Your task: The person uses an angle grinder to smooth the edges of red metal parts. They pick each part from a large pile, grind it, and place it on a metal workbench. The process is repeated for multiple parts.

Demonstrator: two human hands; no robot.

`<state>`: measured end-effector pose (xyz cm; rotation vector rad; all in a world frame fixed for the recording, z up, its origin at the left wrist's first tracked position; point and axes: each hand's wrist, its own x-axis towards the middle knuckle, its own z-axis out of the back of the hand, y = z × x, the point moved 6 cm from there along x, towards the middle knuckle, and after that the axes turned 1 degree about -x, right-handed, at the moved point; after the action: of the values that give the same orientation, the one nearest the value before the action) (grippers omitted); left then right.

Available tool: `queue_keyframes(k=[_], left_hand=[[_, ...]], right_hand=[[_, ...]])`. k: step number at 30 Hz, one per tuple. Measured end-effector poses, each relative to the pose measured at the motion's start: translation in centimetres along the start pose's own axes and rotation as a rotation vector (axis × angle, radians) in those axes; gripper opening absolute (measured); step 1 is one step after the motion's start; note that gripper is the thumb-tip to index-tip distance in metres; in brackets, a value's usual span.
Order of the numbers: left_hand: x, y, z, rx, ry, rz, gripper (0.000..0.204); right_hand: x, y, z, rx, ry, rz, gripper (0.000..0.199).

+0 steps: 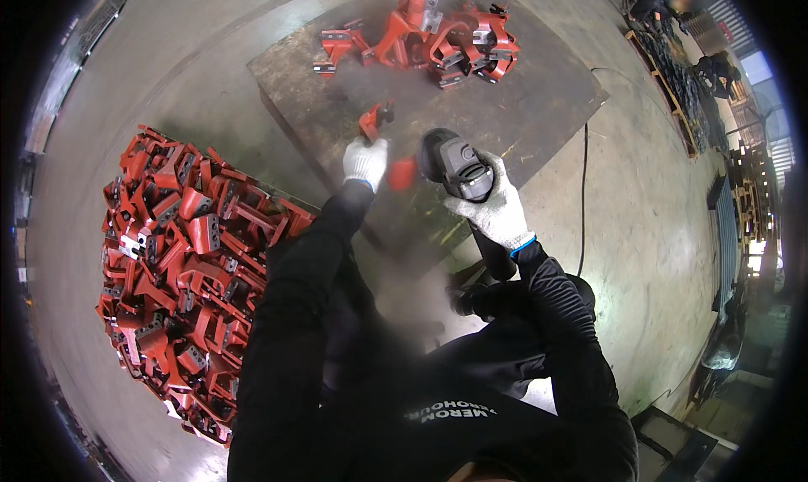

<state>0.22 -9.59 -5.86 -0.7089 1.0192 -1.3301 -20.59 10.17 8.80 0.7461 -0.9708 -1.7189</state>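
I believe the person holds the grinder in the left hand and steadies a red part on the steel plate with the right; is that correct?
Not quite: the head view shows the hands swapped. The right hand holds the grinder, and the left hand steadies the red part on the steel plate.

Concrete floor (pixel 194 53) carrying dark steel plate (pixel 539 103); red bracket cluster (pixel 429 36) at plate's 12 o'clock, big red bracket heap (pixel 185 272) at 9 o'clock.

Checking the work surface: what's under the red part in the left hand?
The red part, gripped by the left hand, sits over a dark flat plate on the concrete floor. The contact point is hidden by hand and haze.
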Motion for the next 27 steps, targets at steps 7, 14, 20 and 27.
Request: queue_keyframes(k=[7, 14, 20, 27], left_hand=[[0.8, 0.4, 0.3, -0.093, -0.024, -0.049, 0.040], [0.2, 0.4, -0.8, -0.511, 0.171, 0.208, 0.032], [-1.1, -0.3, -1.0, -0.683, 0.282, 0.385, 0.031], [-1.9, -1.8, -0.1, -0.757, 0.308, 0.386, 0.029]], right_hand=[[1.1, -1.5, 1.4, -0.004, -0.058, -0.085, 0.092], [1.3, -4.6, 0.7, 0.565, 0.017, -0.219, 0.085], [1.8, -4.2, -0.6, 0.671, 0.095, -0.325, 0.076], [1.3, -6.9, 0.1, 0.514, 0.155, -0.329, 0.074]])
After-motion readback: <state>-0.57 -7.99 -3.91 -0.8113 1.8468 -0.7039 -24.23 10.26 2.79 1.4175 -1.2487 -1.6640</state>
